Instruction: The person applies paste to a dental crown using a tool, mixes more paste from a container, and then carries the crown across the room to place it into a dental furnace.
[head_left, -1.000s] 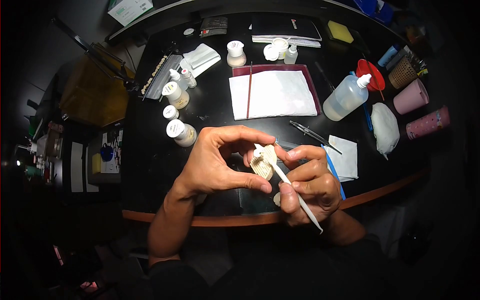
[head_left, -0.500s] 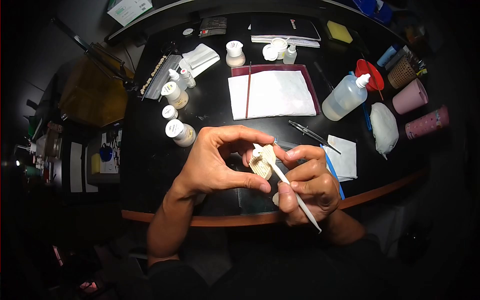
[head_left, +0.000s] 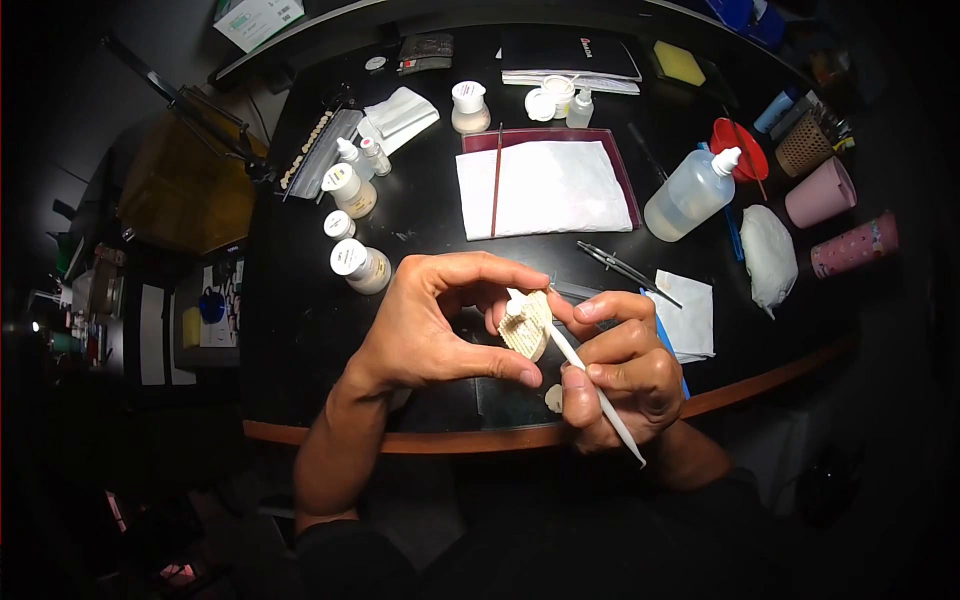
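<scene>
My left hand (head_left: 425, 318) grips a small cream ridged block (head_left: 522, 342) between its thumb and fingers. A small white piece (head_left: 515, 308), perhaps a dental crown, sits at the block's upper part. In my right hand (head_left: 622, 370) is a slim white stick tool (head_left: 606, 404) with a hooked lower end, held between thumb and fingers. Its upper tip reaches the block's right edge; whether it touches cannot be made out. Below the block, a small pale round piece (head_left: 554, 399) shows beside my right thumb.
A white paper towel (head_left: 560, 190) bears a thin brown brush (head_left: 497, 185). Lidded jars (head_left: 361, 266) stand at left, a squeeze bottle (head_left: 690, 195) at right. Black tweezers (head_left: 628, 273) lie near a folded white tissue (head_left: 685, 315). A wooden edge (head_left: 480, 440) borders the black table.
My right hand and the stick tool have shifted slightly down and right, drawing the tip back toward the block's edge. My left hand holds the block nearly still.
</scene>
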